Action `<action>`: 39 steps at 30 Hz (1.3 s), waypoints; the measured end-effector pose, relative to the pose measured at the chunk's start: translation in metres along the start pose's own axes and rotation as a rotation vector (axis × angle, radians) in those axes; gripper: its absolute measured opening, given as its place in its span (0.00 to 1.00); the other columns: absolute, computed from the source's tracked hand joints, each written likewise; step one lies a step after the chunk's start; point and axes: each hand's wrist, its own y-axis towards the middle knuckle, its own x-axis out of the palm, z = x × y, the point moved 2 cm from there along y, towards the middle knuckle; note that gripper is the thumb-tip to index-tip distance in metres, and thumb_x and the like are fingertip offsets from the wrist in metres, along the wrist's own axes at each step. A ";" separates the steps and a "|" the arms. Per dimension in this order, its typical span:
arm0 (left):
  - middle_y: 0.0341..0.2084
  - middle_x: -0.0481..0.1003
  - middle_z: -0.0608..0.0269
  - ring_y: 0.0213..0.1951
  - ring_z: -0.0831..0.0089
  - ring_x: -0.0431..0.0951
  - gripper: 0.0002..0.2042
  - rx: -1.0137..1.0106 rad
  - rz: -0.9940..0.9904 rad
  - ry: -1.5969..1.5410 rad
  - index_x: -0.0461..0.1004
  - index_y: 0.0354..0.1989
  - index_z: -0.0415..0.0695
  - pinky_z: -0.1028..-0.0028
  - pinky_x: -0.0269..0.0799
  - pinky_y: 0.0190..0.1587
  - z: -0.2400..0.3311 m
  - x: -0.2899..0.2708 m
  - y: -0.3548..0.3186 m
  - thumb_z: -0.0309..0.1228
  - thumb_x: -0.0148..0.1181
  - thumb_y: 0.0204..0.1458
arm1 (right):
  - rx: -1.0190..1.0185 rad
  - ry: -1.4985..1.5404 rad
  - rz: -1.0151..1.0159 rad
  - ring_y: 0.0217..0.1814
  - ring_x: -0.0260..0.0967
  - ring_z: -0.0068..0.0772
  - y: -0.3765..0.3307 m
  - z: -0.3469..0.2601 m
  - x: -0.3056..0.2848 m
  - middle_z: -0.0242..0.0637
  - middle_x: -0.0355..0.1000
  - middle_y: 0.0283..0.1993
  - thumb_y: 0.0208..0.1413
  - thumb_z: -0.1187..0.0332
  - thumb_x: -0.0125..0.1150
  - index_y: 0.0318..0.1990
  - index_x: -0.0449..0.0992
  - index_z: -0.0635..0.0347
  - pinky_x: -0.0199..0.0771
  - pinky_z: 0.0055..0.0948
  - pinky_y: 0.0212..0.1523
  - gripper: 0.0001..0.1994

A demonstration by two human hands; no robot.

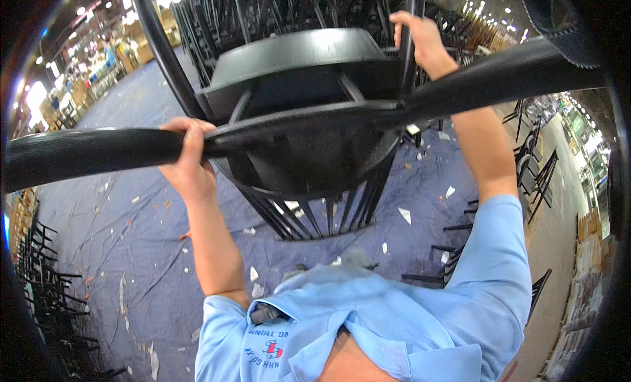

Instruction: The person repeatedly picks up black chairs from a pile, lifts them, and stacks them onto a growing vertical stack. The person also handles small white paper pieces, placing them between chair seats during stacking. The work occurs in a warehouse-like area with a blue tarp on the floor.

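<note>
black chair [302, 119] raised overhead, close to cam, above blue tarp floor [118, 250]. left hand [187, 155] fingers clamped on curved back rail; right hand [420, 43] wrapped round leg. looks rigid wood, bulky, prob moderately heavy; glossy paint maybe slick, so grip rail + leg.

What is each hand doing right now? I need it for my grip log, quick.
Left hand: closed around the curved top rail of the black chair.
Right hand: closed around an upright leg of the same chair.
</note>
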 end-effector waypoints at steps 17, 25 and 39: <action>0.31 0.75 0.50 0.36 0.61 0.77 0.06 0.079 0.113 0.432 0.73 0.40 0.35 0.60 0.74 0.48 -0.235 0.026 0.069 0.21 0.57 0.55 | 0.128 0.239 -0.145 0.15 0.67 0.31 0.279 0.263 0.066 0.34 0.69 0.16 0.51 0.70 0.66 0.23 0.74 0.59 0.69 0.30 0.20 0.08; 0.31 0.75 0.51 0.36 0.61 0.77 0.05 0.037 0.145 0.554 0.73 0.39 0.37 0.59 0.74 0.48 -0.300 0.020 0.077 0.21 0.58 0.55 | 0.209 0.293 -0.285 0.17 0.68 0.31 0.333 0.368 0.107 0.35 0.69 0.17 0.52 0.71 0.66 0.24 0.74 0.59 0.69 0.31 0.22 0.08; 0.32 0.76 0.51 0.36 0.64 0.78 0.08 -0.024 0.170 0.558 0.69 0.41 0.37 0.64 0.74 0.48 -0.350 -0.023 0.073 0.16 0.58 0.55 | 0.280 0.279 -0.357 0.20 0.69 0.31 0.342 0.443 0.138 0.36 0.70 0.19 0.53 0.72 0.65 0.25 0.74 0.61 0.70 0.31 0.25 0.07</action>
